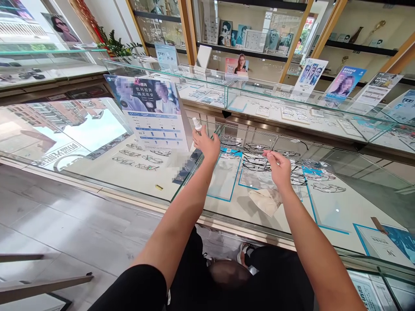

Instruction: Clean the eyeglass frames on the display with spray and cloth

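Observation:
My left hand (206,144) reaches forward over the glass counter (337,203) and is closed round a small white spray bottle (196,124), held upright just in front of a standing poster. My right hand (279,169) hovers over the counter further right, palm away from me, with thumb and fingers pinched together. Whatever they hold is too thin to tell apart from the eyeglass frames (256,160) displayed under the glass. A beige cloth (266,201) lies crumpled on the counter top just below my right hand.
A blue-and-white poster stand (152,112) stands on the counter at left. More sign cards (343,83) and a second glass showcase (259,93) run behind. Wall shelves (253,30) hold pictures. Grey tiled floor (65,224) lies to my left.

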A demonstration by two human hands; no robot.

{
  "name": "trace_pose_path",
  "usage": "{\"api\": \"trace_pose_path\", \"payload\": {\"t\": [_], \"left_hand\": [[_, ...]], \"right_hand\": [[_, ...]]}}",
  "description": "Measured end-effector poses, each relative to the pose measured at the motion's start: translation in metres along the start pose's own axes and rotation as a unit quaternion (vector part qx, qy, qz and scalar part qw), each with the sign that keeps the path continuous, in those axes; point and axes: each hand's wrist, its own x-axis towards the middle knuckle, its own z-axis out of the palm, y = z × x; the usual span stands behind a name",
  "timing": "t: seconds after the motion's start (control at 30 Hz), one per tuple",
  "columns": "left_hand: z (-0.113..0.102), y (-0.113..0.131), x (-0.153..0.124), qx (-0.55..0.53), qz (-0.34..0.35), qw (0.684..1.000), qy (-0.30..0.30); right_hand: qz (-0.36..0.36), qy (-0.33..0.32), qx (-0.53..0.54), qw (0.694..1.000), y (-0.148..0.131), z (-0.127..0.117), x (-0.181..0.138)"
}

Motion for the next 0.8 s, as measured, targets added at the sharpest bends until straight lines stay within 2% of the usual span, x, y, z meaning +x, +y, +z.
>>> {"api": "trace_pose_path", "payload": {"t": [0.17,0.23,0.3,0.37,0.43,0.5,0.6,0.8], "left_hand": [[-0.013,0.029,-0.026,-0.152,0.112,0.979,-0.075],[-0.015,0.037,-0.038,-0.194,0.141,0.965,-0.109],[-0.015,0.044,-0.049,-0.251,0.148,0.941,-0.169],[-0.016,0.049,-0.057,-0.342,0.117,0.892,-0.272],[-0.017,0.054,-0.063,-0.425,0.051,0.82,-0.38],[-0.019,0.058,-0.066,-0.461,-0.015,0.765,-0.449],[-0.022,0.063,-0.068,-0.467,-0.076,0.736,-0.484],[-0.028,0.066,-0.068,-0.494,-0.112,0.676,-0.534]], "right_hand": [[0.005,0.013,0.015,1.0,0.0,-0.005,0.005],[0.008,0.015,0.024,1.0,0.0,-0.007,0.007],[0.008,0.014,0.032,0.999,0.001,-0.009,0.009],[0.014,0.012,0.042,0.999,0.0,-0.011,0.011],[0.029,0.007,0.047,0.998,-0.003,-0.013,0.013],[0.044,-0.006,0.048,0.998,-0.007,-0.016,0.015],[0.056,-0.029,0.056,0.996,-0.013,-0.019,0.016],[0.065,-0.061,0.073,0.993,-0.021,-0.019,0.015]]}}
